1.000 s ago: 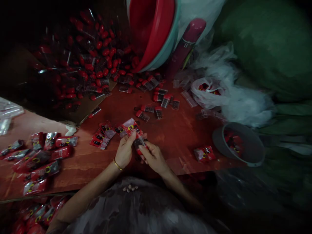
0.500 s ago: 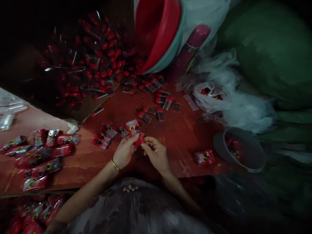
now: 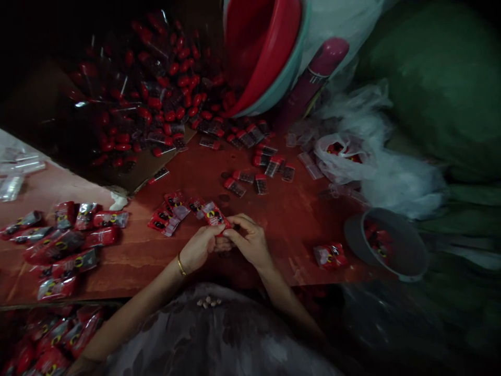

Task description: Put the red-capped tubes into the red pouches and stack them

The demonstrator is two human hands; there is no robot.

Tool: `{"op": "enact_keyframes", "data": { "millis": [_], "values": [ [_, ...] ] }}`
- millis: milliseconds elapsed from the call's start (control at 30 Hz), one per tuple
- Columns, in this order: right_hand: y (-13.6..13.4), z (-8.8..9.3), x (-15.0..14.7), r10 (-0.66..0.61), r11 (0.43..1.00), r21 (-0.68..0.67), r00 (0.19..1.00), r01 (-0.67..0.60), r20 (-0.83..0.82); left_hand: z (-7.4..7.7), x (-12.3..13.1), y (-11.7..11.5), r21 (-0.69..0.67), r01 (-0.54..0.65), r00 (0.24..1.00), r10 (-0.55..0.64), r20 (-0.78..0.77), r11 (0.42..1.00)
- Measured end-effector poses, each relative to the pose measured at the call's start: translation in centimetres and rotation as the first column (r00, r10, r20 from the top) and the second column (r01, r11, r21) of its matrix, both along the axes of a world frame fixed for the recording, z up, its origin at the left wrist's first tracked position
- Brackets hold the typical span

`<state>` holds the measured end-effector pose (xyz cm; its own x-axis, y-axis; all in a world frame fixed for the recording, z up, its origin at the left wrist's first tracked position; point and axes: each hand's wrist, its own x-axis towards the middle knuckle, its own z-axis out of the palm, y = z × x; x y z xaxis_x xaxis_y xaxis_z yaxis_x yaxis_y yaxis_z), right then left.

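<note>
A red packet is between the left hand and right hand, over the near part of the table. The left hand clamps it; the right, fingers curled, pinches its near end.

Held packet: is showing red with a yellow spot
Tabletop: is looking reddish brown
Bracelet: is gleaming gold
Garment: is bearing pale blotches on dark grey
</note>
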<state>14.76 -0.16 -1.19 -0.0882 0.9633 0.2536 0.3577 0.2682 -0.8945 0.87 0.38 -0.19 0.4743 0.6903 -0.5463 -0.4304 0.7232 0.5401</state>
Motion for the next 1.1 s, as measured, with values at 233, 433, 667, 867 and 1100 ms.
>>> {"op": "enact_keyframes", "data": {
  "millis": [233,433,667,867,1100],
  "values": [
    [-1.0,0.2,-1.7,-0.133,0.989,0.072,0.985,0.126,0.107,-0.5,-0.4,0.1,0.02,-0.052,0.998,0.053,-0.022,0.998],
    [-0.9,0.3,-2.0,-0.188,0.982,0.003,0.978,0.189,0.089,-1.3,-0.3,-0.4,0.068,-0.002,0.998,0.007,-0.07,0.998],
    [-1.5,-0.3,-1.3,-0.044,0.997,-0.06,0.999,0.045,0.01,-1.5,-1.4,-0.5,0.067,0.111,0.992,-0.114,0.046,0.992],
    [-1.4,-0.1,-2.3,-0.03,1.0,0.012,0.999,0.029,0.046,-1.1,-2.5,-0.8,-0.004,0.06,0.992,-0.059,0.113,0.998],
    [-1.6,0.1,-3.0,-0.083,0.996,0.029,0.986,0.08,0.145,-1.3,-2.7,-0.8,-0.095,0.041,0.997,-0.035,0.066,0.995]
  ]
}}
